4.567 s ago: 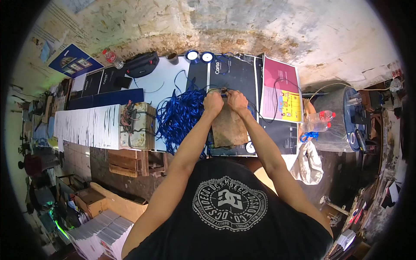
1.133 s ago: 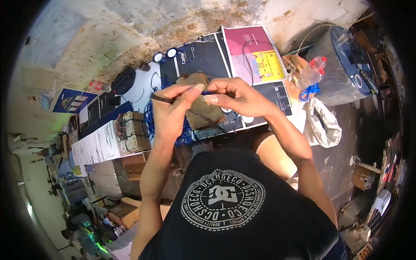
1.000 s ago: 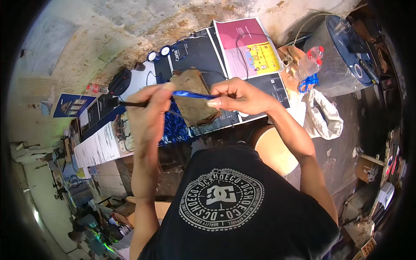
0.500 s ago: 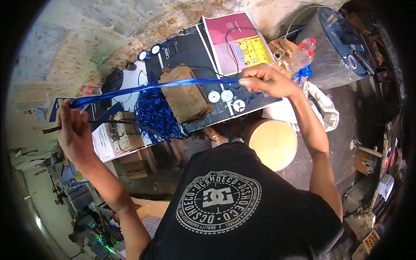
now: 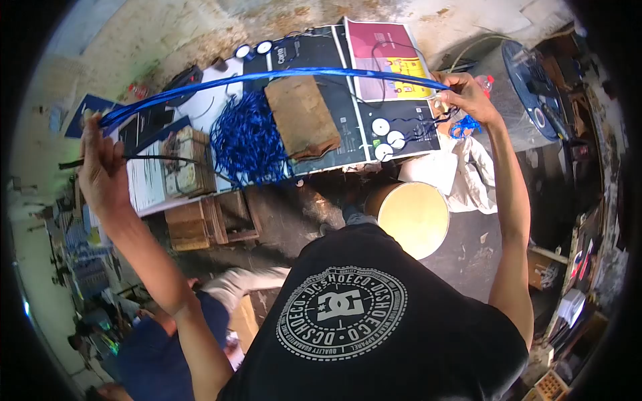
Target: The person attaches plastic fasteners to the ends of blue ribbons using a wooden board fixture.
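Observation:
A bundle of shiny blue ribbon strands (image 5: 294,73) stretches in a shallow arch across the table between my two hands. At the far left, my left hand (image 5: 101,160) is closed, pinching one end of it. A thin dark strip (image 5: 160,157) also passes through that hand's fingers and runs over the table. My right hand (image 5: 465,97) is closed around the other end, over the right side of the table. Below the arch lies a loose heap of tangled blue ribbon (image 5: 247,140). Beside the heap, a worn brown block (image 5: 302,117) rests on the dark board.
Two small spools (image 5: 254,49) stand at the back. White discs (image 5: 388,137) lie near the right edge, by a pink and yellow sheet (image 5: 388,57). A round stool (image 5: 413,220) stands at the front. A person in dark blue (image 5: 167,354) is at lower left.
My hands have moved farther apart, the right one outward to the right, stretching the ribbon over a longer span. A person has come into view at lower left.

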A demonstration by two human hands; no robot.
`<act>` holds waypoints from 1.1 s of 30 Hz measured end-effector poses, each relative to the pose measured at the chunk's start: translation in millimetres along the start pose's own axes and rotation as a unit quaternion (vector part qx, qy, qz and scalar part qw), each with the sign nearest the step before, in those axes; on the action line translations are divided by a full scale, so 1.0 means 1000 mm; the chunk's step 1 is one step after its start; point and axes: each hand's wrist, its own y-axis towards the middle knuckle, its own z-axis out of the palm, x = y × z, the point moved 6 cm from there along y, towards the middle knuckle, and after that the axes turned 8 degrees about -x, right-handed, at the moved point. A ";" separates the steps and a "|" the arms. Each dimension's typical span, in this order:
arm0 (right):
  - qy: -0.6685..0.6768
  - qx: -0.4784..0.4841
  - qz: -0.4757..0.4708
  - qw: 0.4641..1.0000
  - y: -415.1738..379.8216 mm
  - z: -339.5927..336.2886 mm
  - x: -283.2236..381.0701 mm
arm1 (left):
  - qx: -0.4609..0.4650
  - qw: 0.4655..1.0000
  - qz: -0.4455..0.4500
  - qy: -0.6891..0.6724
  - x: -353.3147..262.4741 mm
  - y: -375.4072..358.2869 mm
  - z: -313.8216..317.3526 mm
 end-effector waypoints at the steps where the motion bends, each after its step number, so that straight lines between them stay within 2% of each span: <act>1: -0.023 -0.003 0.023 0.999 0.003 0.003 -0.003 | -0.040 0.999 -0.008 -0.003 0.000 -0.009 -0.008; 3: -0.066 -0.010 0.063 0.996 0.010 0.008 -0.006 | -0.056 0.998 -0.010 -0.009 0.002 -0.018 -0.036; 7: -0.123 -0.041 0.036 0.991 0.011 0.015 -0.011 | -0.083 0.996 -0.007 -0.015 0.000 -0.039 -0.075; 10: -0.167 -0.059 -0.013 0.984 0.007 0.004 -0.024 | -0.151 0.989 0.003 0.005 -0.005 -0.056 -0.090; 13: -0.187 -0.074 -0.009 0.979 -0.003 0.004 -0.032 | -0.106 0.994 -0.007 0.005 -0.007 -0.066 -0.102; 17: -0.226 -0.116 -0.005 0.967 -0.014 -0.005 -0.031 | -0.112 0.994 0.008 0.006 -0.016 -0.077 -0.117; 19: -0.253 -0.127 0.004 0.959 -0.025 -0.010 -0.019 | -0.151 0.988 0.015 0.010 -0.021 -0.077 -0.132; 21: -0.247 -0.152 -0.026 0.957 -0.025 -0.031 -0.052 | -0.110 0.994 0.017 -0.018 -0.029 -0.072 -0.144; 23: -0.276 -0.158 0.014 0.948 -0.037 -0.025 -0.038 | -0.135 0.991 0.022 -0.015 -0.036 -0.070 -0.153; 24: -0.265 -0.174 0.012 0.948 -0.037 -0.028 -0.048 | -0.124 0.992 0.022 -0.020 -0.036 -0.069 -0.154; 25: -0.307 -0.163 0.047 0.936 -0.037 -0.026 -0.053 | -0.114 0.993 0.020 -0.024 -0.036 -0.068 -0.159; 26: -0.289 -0.181 0.008 0.940 -0.043 -0.017 -0.052 | -0.055 0.997 0.009 -0.046 -0.034 -0.067 -0.164; 28: -0.301 -0.185 -0.033 0.935 -0.055 0.008 -0.057 | -0.094 0.995 0.012 -0.033 -0.037 -0.079 -0.158; 30: -0.230 -0.119 0.111 0.960 -0.071 0.030 -0.089 | -0.119 0.992 0.026 -0.042 -0.040 -0.088 -0.170; 31: -0.237 -0.142 0.114 0.954 -0.084 0.042 -0.124 | -0.121 0.991 0.028 -0.039 -0.044 -0.093 -0.177; 32: -0.202 -0.162 0.085 0.962 -0.106 0.071 -0.112 | -0.125 0.991 0.033 -0.041 -0.051 -0.098 -0.182; 33: -0.090 -0.143 0.103 0.980 -0.122 0.109 -0.116 | -0.129 0.990 0.039 -0.043 -0.058 -0.103 -0.187</act>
